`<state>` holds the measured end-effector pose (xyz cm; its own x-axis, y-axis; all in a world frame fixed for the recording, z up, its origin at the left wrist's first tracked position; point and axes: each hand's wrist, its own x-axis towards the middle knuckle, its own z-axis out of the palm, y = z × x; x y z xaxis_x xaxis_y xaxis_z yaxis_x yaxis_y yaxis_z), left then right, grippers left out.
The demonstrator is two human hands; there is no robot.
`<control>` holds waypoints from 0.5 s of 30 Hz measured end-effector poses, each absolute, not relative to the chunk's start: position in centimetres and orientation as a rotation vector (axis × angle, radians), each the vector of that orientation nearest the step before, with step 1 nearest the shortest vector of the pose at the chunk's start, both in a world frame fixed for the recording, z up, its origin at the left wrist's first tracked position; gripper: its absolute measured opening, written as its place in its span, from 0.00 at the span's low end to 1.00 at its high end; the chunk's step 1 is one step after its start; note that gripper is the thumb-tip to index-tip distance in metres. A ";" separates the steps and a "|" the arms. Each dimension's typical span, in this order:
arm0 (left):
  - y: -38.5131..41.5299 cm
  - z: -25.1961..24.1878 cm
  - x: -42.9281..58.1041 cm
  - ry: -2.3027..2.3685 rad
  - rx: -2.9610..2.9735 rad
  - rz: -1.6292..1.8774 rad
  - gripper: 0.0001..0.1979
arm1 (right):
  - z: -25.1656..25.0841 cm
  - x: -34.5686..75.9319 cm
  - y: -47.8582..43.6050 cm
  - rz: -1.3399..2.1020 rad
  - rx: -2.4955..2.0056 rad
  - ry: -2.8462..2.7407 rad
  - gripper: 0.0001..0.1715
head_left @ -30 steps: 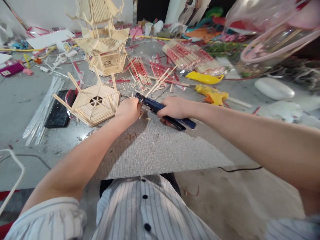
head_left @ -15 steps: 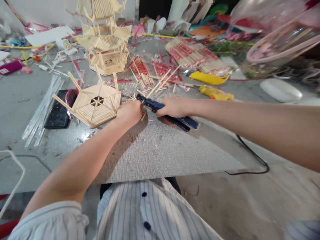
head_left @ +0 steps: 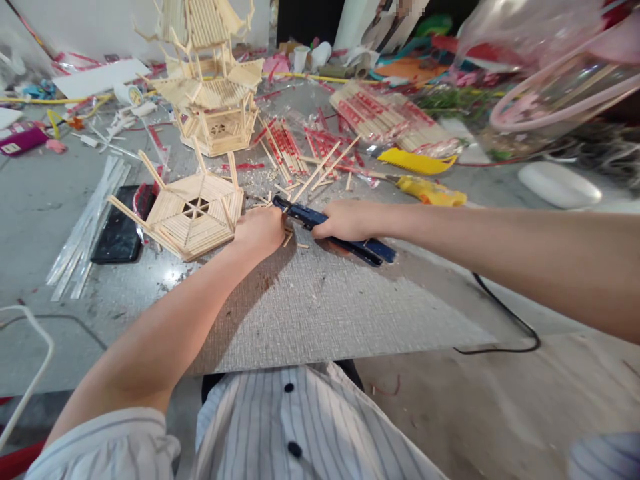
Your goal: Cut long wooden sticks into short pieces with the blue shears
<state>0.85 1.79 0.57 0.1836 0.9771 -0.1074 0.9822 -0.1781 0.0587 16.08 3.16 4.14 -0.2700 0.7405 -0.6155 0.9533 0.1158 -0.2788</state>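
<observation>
My right hand [head_left: 344,221] is closed round the blue-handled pliers [head_left: 377,251], whose jaws point left toward my left hand. My left hand [head_left: 260,231] is closed in a pinch right at the jaws; it seems to hold a short wooden stick, mostly hidden by the fingers. Just left of that hand lies a flat hexagonal stick roof piece [head_left: 193,213] with corner sticks poking up. Loose sticks and offcuts [head_left: 320,170] lie beyond the pliers. A tall stick pagoda model [head_left: 213,87] stands farther back.
A black phone [head_left: 120,230] lies left of the roof piece, clear strips beside it. A yellow glue gun [head_left: 433,192], a yellow comb [head_left: 415,161] and packs of wrapped chopsticks [head_left: 385,113] sit behind. A black cable [head_left: 505,320] runs under my right forearm. A textured mat [head_left: 325,307] covers the near table.
Both hands have kept their hold at the pliers' jaws and barely moved. The view has shifted slightly, and the black cable under my right arm now shows more.
</observation>
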 end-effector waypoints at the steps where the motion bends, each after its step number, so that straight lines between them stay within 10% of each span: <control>1: 1.8 0.5 0.8 1.930 2.332 -0.059 0.20 | 4.2 16.1 3.2 -0.907 1.653 2.080 0.18; 15: 1.9 0.6 0.6 1.889 2.311 -0.062 0.19 | 4.3 15.9 3.0 -0.865 1.661 2.108 0.19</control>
